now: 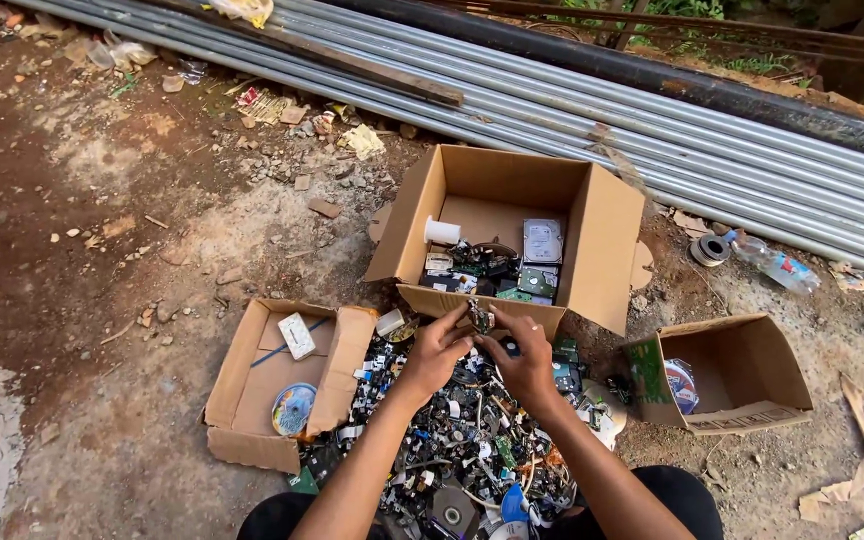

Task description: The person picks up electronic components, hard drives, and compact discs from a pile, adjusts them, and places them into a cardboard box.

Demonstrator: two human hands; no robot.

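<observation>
A small dark electronic part (479,318) is pinched between the fingers of the left hand (439,350) and the right hand (524,362), both closed on it, just above the scrap pile (452,440) on the ground. Just beyond it stands the large open carton (607,240), its near flap almost touching. A flat box (252,400) lies left of the pile, a smaller box (752,385) right; bare dirt lies open farther left
</observation>
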